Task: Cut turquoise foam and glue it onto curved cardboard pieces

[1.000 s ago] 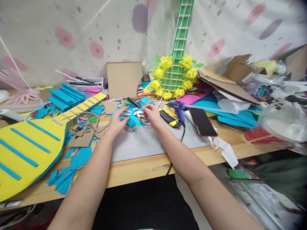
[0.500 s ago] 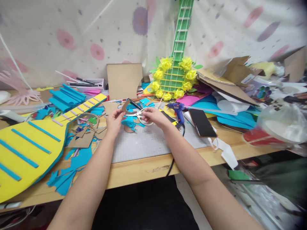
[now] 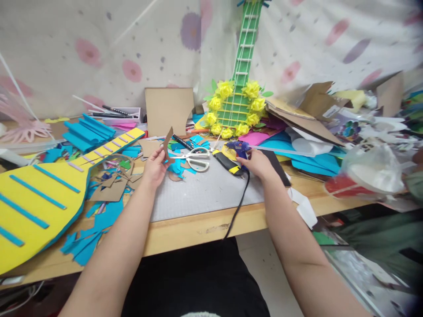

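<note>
My left hand pinches a curved brown cardboard piece upright over the grey cutting mat. Fingers of my right hand are closed around the handle of a blue glue gun, whose black cord runs down over the table edge. Between my hands lie white-handled scissors, their blades pointing toward my left hand. A black and yellow utility knife rests just left of the glue gun. Blue paper scraps lie under and around the scissors.
On the left lies a yellow guitar shape with blue strips, beside cardboard and blue scraps. A green guitar with yellow flowers stands at the back. A phone is partly behind my right hand. A bagged tub sits right.
My right hand has let go of the scissors, which now lie on the mat, and has moved right to grip the glue gun. The cardboard piece in my left hand has turned more upright.
</note>
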Demonstrator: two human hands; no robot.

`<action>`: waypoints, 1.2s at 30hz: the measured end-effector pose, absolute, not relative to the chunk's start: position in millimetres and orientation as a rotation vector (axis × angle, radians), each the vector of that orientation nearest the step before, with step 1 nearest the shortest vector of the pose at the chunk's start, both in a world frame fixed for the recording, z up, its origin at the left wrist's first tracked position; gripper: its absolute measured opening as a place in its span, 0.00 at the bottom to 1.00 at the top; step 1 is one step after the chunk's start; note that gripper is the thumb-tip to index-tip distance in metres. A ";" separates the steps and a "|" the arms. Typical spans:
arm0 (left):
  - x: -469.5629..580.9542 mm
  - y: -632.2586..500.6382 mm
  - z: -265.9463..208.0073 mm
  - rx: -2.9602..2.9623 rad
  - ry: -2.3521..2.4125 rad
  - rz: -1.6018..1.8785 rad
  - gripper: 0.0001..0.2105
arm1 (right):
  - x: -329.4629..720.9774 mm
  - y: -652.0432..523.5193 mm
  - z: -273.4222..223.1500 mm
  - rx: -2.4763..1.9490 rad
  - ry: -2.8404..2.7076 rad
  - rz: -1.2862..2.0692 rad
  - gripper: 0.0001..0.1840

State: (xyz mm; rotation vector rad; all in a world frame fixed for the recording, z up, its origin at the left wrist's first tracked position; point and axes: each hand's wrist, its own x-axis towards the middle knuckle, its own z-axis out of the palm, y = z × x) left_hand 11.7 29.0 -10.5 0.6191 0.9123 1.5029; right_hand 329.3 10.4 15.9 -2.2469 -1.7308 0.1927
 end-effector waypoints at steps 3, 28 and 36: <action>12.5 28.1 -8.1 0.581 0.872 1.475 0.04 | 322.0 23.7 1.0 -2.201 -1.661 0.300 0.26; 9.3 25.3 -4.0 0.449 0.772 1.280 0.04 | 285.3 23.3 45.3 -1.387 -1.437 0.991 0.16; 6.4 27.5 -2.3 0.385 0.807 1.285 0.05 | 219.0 13.6 24.9 -1.254 -1.615 1.157 0.22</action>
